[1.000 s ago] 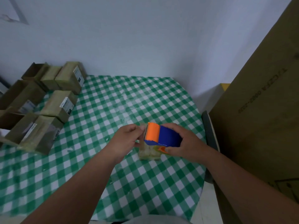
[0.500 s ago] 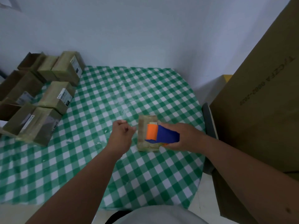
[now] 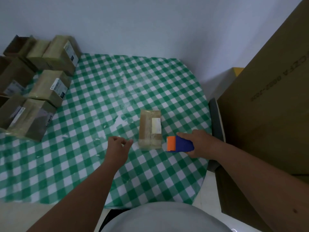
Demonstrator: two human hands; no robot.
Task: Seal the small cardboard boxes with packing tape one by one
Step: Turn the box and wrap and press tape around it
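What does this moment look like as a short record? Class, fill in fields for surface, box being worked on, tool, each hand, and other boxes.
surface: table with green and white checked cloth
box being worked on: small cardboard box lying flat near the table's middle, white label on top, no hand on it
tool: orange and blue tape dispenser, right of the box
right hand: grips the dispenser
left hand: left of the box, fingers loosely curled, holds nothing
other boxes: stack of small boxes at the far left edge
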